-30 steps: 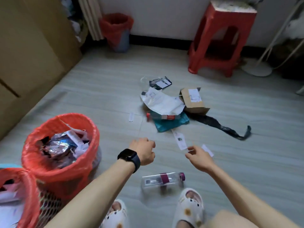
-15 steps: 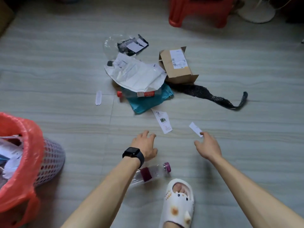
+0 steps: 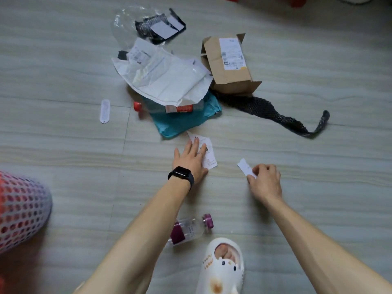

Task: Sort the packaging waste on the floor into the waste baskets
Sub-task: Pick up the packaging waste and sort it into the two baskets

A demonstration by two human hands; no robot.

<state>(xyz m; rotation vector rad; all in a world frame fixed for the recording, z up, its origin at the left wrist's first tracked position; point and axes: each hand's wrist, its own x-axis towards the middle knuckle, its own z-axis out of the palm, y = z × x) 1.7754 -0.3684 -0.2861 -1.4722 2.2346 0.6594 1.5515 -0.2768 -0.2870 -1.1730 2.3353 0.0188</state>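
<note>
Your left hand (image 3: 189,160) lies flat on the printed paper slip (image 3: 209,154), fingers straight and slightly spread, pressing it to the floor just below the teal plastic mailer (image 3: 182,124). Your right hand (image 3: 265,180) pinches the small white paper scrap (image 3: 244,166) between thumb and forefinger, with the other fingers curled in; I cannot tell whether the scrap has left the floor

The slip is thin and lies flush on smooth tile, so it likely won't lift from a straight pull. Press lightly and drag it towards you until an edge buckles, then nip that edge. Both pieces look like paper, so they probably go in together. The only basket in view is the perforated white basket (image 3: 23,211) with a red liner at the far left, and what it holds is hidden from here

Ahead, the creased, glossy white poly mailer (image 3: 167,79) drapes over a clear bottle with a red cap (image 3: 137,106). The brown cardboard box (image 3: 229,66) beside it is stiff, its flaps open, and bears a shipping label. A pimpled black bubble-wrap strip (image 3: 275,115) trails off to the right. Near your slipper (image 3: 220,270), the purple-capped bottle (image 3: 191,228) lies on its side and will likely roll if nudged
</note>
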